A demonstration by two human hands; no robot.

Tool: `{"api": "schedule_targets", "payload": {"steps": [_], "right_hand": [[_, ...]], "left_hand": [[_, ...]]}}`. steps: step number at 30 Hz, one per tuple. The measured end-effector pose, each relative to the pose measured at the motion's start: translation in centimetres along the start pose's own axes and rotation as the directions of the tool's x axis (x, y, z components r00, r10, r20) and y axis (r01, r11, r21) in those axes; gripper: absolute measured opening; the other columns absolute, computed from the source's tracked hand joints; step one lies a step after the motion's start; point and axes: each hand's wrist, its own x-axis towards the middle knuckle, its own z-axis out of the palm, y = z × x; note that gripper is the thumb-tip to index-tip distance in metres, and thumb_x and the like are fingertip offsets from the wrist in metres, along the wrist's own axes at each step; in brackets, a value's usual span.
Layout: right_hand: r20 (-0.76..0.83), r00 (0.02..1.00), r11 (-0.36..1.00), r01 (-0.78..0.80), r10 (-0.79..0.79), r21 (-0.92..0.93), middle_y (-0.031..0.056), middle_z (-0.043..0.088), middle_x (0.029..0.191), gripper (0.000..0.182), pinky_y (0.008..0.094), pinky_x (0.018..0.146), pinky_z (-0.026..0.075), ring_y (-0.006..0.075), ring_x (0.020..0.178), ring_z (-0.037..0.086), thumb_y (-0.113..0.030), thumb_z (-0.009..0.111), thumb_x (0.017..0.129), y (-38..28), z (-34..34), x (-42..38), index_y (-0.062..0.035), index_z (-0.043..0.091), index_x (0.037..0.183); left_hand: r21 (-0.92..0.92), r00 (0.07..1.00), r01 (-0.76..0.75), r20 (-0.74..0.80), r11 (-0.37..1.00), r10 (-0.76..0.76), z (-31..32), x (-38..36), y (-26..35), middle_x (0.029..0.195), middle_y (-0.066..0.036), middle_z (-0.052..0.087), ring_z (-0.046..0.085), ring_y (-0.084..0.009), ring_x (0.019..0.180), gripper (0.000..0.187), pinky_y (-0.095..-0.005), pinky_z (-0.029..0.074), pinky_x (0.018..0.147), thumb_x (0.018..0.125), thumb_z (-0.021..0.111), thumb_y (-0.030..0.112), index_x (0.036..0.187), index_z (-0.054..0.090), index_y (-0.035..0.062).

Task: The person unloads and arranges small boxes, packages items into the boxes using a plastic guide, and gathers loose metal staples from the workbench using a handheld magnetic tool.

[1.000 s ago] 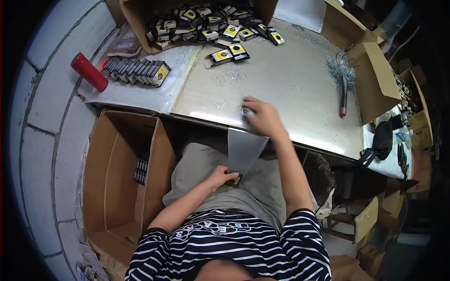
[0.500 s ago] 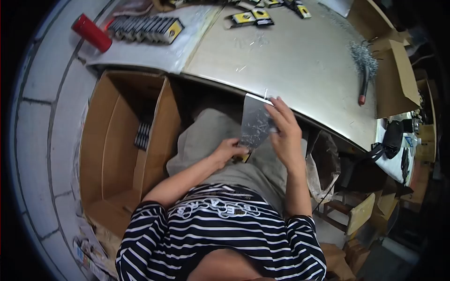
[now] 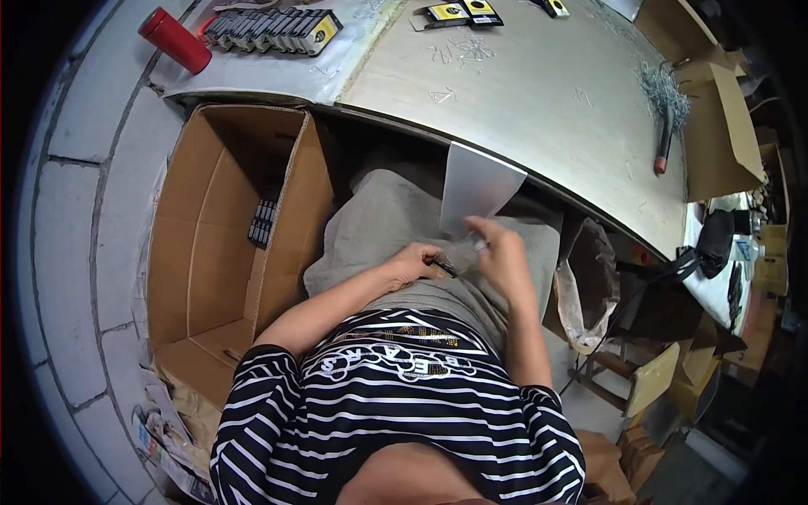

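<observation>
My left hand (image 3: 414, 264) rests low over the lap, its fingers closed round a small yellow and black box (image 3: 441, 268) that they partly hide. A grey, see-through plastic sheet (image 3: 478, 189) slopes down from the table's front edge toward the lap, and no metal pieces show on it. My right hand (image 3: 503, 259) is just below the sheet, to the right of the box. Its fingers are curled in, with something shiny at them; whether that is a ring or a held piece I cannot make out.
On the table (image 3: 513, 93) lie small heaps of thin metal pieces (image 3: 463, 52), some small boxes (image 3: 450, 14) and a red-tipped tool (image 3: 663, 147). A row of packed boxes (image 3: 273, 32) stands beside a red flask (image 3: 175, 40). A deep carton (image 3: 202, 227) is at my left.
The metal pieces on the plastic sheet are gone from it. My right hand has moved down off the sheet, its fingers now curled. My left hand stays at the box.
</observation>
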Motion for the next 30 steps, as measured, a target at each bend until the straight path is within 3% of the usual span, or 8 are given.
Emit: {"api": "schedule_targets", "payload": {"steps": [8, 11, 13, 19, 22, 23, 24, 30], "right_hand": [[-0.038, 0.992, 0.989, -0.113, 0.117, 0.096, 0.018, 0.069, 0.095, 0.026, 0.0323, 0.079, 0.051, 0.0233, 0.088, 0.067, -0.002, 0.059, 0.082, 1.3, -0.1, -1.8, 0.0034, 0.065, 0.106], [0.017, 0.995, 0.956, -0.098, 0.097, 0.276, 0.0178, 0.069, 0.092, 0.024, 0.0333, 0.075, 0.051, 0.0212, 0.083, 0.066, -0.004, 0.06, 0.082, 0.0, -0.2, -1.6, 0.0018, 0.065, 0.104], [0.062, 0.997, 0.938, -0.063, 0.045, 0.34, 0.019, 0.067, 0.086, 0.022, 0.0354, 0.072, 0.051, 0.0226, 0.078, 0.067, -0.002, 0.058, 0.079, -0.2, -0.4, -0.8, 0.0026, 0.065, 0.1], [0.195, 0.964, 0.91, 0.089, -0.181, 0.404, 0.0129, 0.064, 0.073, 0.017, 0.0343, 0.059, 0.05, 0.0162, 0.06, 0.061, -0.003, 0.055, 0.078, -3.4, -2.7, 0.9, 0.0046, 0.063, 0.092], [-0.063, 0.991, 0.891, 0.134, -0.118, 0.433, 0.0167, 0.065, 0.075, 0.021, 0.0365, 0.062, 0.052, 0.0254, 0.067, 0.066, -0.001, 0.057, 0.072, -1.0, -4.3, 2.4, 0.003, 0.065, 0.091], [-0.171, 0.983, 0.983, 0.095, -0.068, 0.156, 0.0181, 0.065, 0.079, 0.023, 0.0378, 0.064, 0.052, 0.0293, 0.071, 0.066, -0.001, 0.057, 0.072, 0.1, -4.8, 3.2, 0.0023, 0.066, 0.093], [-0.283, 0.958, 0.992, 0.016, -0.051, -0.126, 0.0195, 0.066, 0.082, 0.025, 0.0391, 0.066, 0.052, 0.0332, 0.075, 0.066, -0.001, 0.057, 0.071, 1.2, -5.2, 3.9, 0.0016, 0.066, 0.094], [-0.167, 0.978, 0.991, 0.12, -0.129, -0.065, 0.0193, 0.066, 0.089, 0.031, 0.0401, 0.075, 0.052, 0.0354, 0.084, 0.064, -0.001, 0.057, 0.067, -0.7, -5.2, 4.6, -0.0003, 0.068, 0.096]], "left_hand": [[-0.083, 0.987, -0.162, -0.033, 0.983, 0.16, 0.6, -1.5, 2.9, 0.105, -0.003, 0.064, 0.06, -0.0105, 0.091, 0.032, -0.0248, 0.048, 0.083, 0.086, 0.065, 0.006, 0.117, 0.06, -0.0004], [0.189, 0.95, -0.2, -0.205, 0.961, 0.238, 2.3, -1.9, 4.5, 0.102, -0.003, 0.064, 0.059, -0.0107, 0.092, 0.028, -0.0255, 0.047, 0.083, 0.09, 0.06, 0.013, 0.114, 0.061, -0.0008], [0.465, 0.795, -0.41, -0.239, 0.784, 0.558, 2.6, -1.8, 4.3, 0.101, -0.007, 0.064, 0.058, -0.0127, 0.091, 0.029, -0.0278, 0.046, 0.084, 0.09, 0.057, 0.014, 0.114, 0.059, -0.0026], [0.551, 0.647, -0.608, -0.074, 0.572, 0.759, 5.7, -4.8, 9.4, 0.113, -0.013, 0.055, 0.053, -0.0224, 0.109, 0.052, -0.0332, 0.04, 0.097, 0.068, 0.046, 0.004, 0.12, 0.052, -0.0012], [0.663, 0.466, -0.67, 0.024, 0.335, 0.885, 6.6, -6.6, 11.9, 0.138, -0.019, 0.039, 0.035, -0.0303, 0.132, 0.071, -0.0382, 0.023, 0.112, 0.068, 0.049, 0.006, 0.137, 0.037, -0.0028], [0.677, 0.41, -0.679, 0.03, 0.283, 0.911, 6.1, -6.5, 12.2, 0.14, -0.019, 0.038, 0.034, -0.0301, 0.133, 0.068, -0.0389, 0.022, 0.112, 0.074, 0.05, 0.006, 0.14, 0.035, -0.0014], [0.7, 0.448, -0.623, -0.046, 0.349, 0.893, 5.7, -6.2, 12.1, 0.14, -0.019, 0.04, 0.036, -0.0318, 0.132, 0.064, -0.0406, 0.024, 0.111, 0.077, 0.051, 0.007, 0.139, 0.036, -0.0013], [0.748, 0.57, -0.501, -0.094, 0.436, 0.816, 4.5, -5.5, 12.4, 0.136, -0.02, 0.044, 0.043, -0.0327, 0.127, 0.058, -0.0361, 0.032, 0.106, 0.085, 0.059, 0.003, 0.138, 0.036, -0.001]]}}
